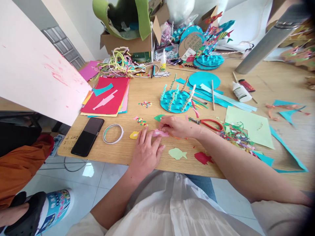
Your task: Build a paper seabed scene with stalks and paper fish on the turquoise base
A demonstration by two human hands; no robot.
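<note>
A pink paper fish (pixel 161 133) lies on the table between my hands. My left hand (pixel 147 149) rests palm down beside it with its fingers spread, the fingertips near the fish's left end. My right hand (pixel 173 126) bends over the fish from the right, its thumb and fingers pinched together; anything between them is too small to make out. A green paper piece (pixel 158 117) is just beyond the right fingertips. Around them lie a yellow fish (pixel 134 134), a light green fish (pixel 177 153), a red fish (pixel 203 158) and small coloured bits (pixel 140 121).
A blue disc with twisted upright stems (pixel 175 101) stands beyond my hands. Red-handled pliers (pixel 211 124) lie near my right forearm. Left are a phone (pixel 88 137), a tape roll (pixel 113 134) and coloured sheets (pixel 110 95). A person's orange-clothed leg (pixel 24 164) shows at the left.
</note>
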